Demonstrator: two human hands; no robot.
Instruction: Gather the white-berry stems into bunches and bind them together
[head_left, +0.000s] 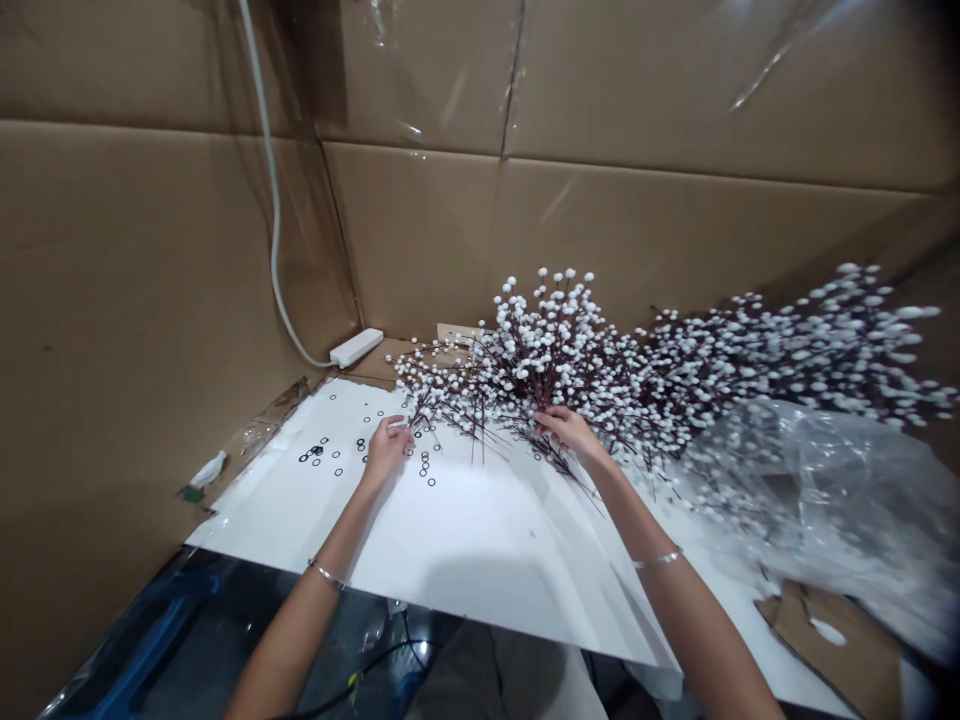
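My right hand (571,432) is closed, thumb and fingers pinching the dark stems of a white-berry branch (546,345) that stands upright above the pile. Over the white sheet (480,530), my left hand (388,450) has its fingers bent together beside the tips of berry sprigs on the left. What lies between those fingers, if anything, is too small to make out. Small black rings (425,462) are scattered around my left hand, and a cluster of black rings (316,451) lies farther left. Bare stem ends (562,465) point toward me below my right hand.
More white-berry branches (750,350) are heaped to the right, partly under clear plastic wrap (847,500). A white power strip (356,348) with a cable sits in the back corner. Cardboard walls (637,230) enclose the table. A cardboard piece (840,640) lies at the lower right.
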